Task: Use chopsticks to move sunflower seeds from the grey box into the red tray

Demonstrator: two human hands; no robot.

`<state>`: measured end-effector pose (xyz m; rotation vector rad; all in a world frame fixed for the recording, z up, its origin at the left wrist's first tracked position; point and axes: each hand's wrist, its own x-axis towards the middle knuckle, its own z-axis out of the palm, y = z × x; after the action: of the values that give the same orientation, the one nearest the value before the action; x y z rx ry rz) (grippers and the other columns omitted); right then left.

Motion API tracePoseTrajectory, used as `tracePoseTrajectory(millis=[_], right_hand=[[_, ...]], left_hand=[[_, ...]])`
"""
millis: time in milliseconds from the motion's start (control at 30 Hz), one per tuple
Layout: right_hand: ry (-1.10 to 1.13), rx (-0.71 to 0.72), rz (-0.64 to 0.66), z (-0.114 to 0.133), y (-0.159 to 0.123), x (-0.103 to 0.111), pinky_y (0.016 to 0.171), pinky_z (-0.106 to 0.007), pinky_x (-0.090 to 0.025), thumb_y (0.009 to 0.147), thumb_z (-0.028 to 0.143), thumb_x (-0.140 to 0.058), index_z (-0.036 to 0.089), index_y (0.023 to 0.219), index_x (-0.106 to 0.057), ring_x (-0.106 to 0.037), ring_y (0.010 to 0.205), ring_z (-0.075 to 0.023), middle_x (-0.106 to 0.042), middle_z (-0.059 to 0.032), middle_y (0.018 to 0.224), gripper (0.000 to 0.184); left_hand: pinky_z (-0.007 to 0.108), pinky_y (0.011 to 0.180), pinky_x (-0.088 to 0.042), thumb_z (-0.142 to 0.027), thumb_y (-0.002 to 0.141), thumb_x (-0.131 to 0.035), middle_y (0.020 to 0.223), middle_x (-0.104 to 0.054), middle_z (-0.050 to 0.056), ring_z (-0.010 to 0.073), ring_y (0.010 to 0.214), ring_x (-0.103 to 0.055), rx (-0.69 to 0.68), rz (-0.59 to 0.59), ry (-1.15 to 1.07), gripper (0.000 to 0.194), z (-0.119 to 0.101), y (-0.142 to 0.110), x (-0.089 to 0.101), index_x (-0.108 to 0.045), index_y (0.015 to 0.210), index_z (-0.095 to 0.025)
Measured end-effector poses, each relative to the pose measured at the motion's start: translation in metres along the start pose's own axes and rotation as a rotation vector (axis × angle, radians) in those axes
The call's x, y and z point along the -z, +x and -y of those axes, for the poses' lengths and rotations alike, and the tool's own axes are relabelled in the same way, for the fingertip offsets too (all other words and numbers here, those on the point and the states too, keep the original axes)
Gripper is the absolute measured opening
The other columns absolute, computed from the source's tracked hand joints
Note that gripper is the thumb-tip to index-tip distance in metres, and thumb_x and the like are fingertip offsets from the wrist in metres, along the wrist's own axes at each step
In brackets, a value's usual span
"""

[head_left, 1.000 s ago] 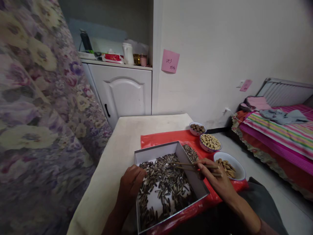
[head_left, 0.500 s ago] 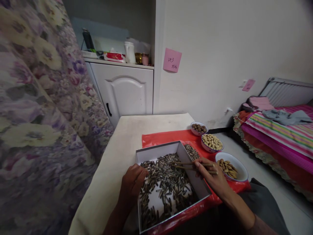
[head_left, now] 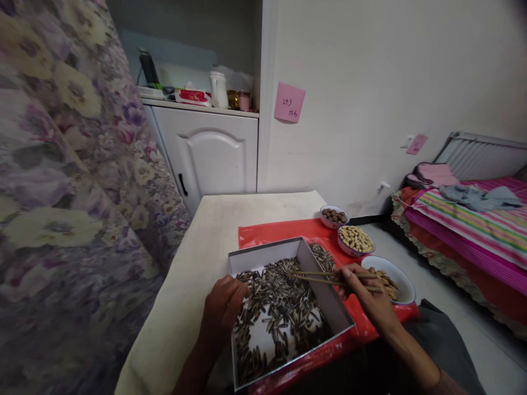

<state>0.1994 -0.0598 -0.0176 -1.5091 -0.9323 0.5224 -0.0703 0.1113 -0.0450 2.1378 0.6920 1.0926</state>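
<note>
A shallow white box holds many dark striped sunflower seeds scattered over its floor. My left hand is closed over the box's left wall, its fingertips on the inner side. Between the fingers of my right hand is a pair of wooden chopsticks. Their tips reach across the right wall to the seeds in the far part of the box. Whether the tips pinch a seed is too small to tell. More sunflower seeds lie just outside the right wall, their dish hidden behind it.
Red plastic sheeting lies under the box on a cream-covered table. Along the right stand a bowl of round brown nuts, a bowl of peanuts and a white bowl of almonds. A floral curtain hangs at left.
My right hand has moved right with the chopsticks, toward the almond bowl, and their tips remain over the seeds. My left hand stays on the box wall.
</note>
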Motion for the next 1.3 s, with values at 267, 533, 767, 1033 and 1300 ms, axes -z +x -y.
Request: tracePoseTrajectory(millis=[267,533,767,1033,1300], right_hand=[[0.156,0.01,-0.256,0.008,-0.009,0.061,0.053,-0.024,-0.049,0.088,0.044,-0.065,0.02,0.098,-0.07,-0.061,0.055,-0.0151,-0.068,-0.0018,0.063,0.027],[0.032,-0.009,-0.302,-0.002,-0.009,0.088,0.054,-0.027,-0.052,0.086,0.045,-0.067,0.019,0.096,-0.071,-0.063,0.054,-0.0168,-0.071,-0.0035,0.068,0.029],[0.091,0.055,-0.292,0.015,-0.01,0.072,0.054,-0.025,-0.05,0.09,0.043,-0.063,0.02,0.097,-0.069,-0.062,0.055,-0.0155,-0.07,-0.0022,0.068,0.025],[-0.176,0.086,0.043,0.024,0.005,0.003,0.053,-0.024,-0.048,0.094,0.043,-0.055,0.017,0.084,-0.067,-0.061,0.054,-0.015,-0.065,-0.0018,0.062,0.03],[-0.268,0.043,0.101,0.016,0.009,-0.017,0.052,-0.024,-0.046,0.095,0.041,-0.052,0.017,0.087,-0.067,-0.06,0.055,-0.0152,-0.062,-0.0009,0.062,0.03]], left_hand=[[0.027,0.067,-0.041,-0.033,0.096,-0.043,0.067,-0.056,0.0,0.0151,0.068,-0.054,-0.026,0.023,0.033,0.032,0.009,0.002,0.005,-0.064,0.075,-0.019],[0.026,0.067,-0.043,-0.035,0.095,-0.045,0.068,-0.057,0.0,0.015,0.068,-0.054,-0.021,-0.022,-0.002,0.031,0.015,0.003,0.006,-0.064,0.076,-0.02],[0.029,0.075,-0.046,-0.029,0.094,-0.044,0.075,-0.062,0.002,0.0178,0.081,-0.059,-0.129,-0.022,0.026,0.026,0.026,0.008,0.011,-0.064,0.08,-0.021],[0.035,0.086,-0.045,-0.025,0.094,-0.043,0.084,-0.065,0.003,0.0211,0.093,-0.058,-0.18,-0.037,0.005,0.024,0.033,0.006,0.008,-0.063,0.08,-0.022],[0.031,0.081,-0.047,-0.03,0.094,-0.046,0.087,-0.064,0.004,0.0202,0.092,-0.058,-0.052,-0.048,-0.051,0.025,0.023,0.002,0.006,-0.063,0.078,-0.022]])
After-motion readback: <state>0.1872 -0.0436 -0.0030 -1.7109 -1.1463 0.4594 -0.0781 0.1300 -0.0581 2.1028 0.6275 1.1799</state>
